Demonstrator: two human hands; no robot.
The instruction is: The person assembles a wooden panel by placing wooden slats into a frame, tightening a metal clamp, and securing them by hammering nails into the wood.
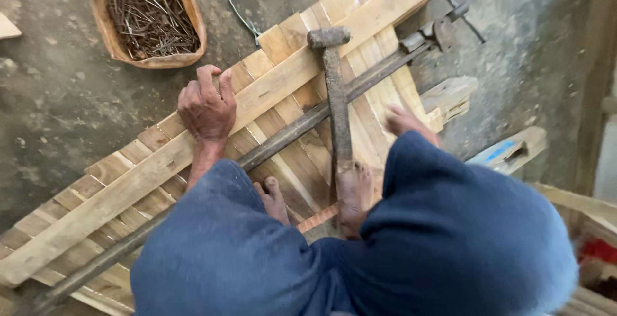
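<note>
Your left hand (207, 107) presses down, fingers curled over the long wooden batten (270, 88), apparently pinning it across the slats (289, 155). Your right hand (403, 122) rests open on the slats, gripping nothing. The hammer (335, 91) lies loose between them, handle towards your feet, head pointing away. A basket of nails (151, 20) sits beyond.
</note>
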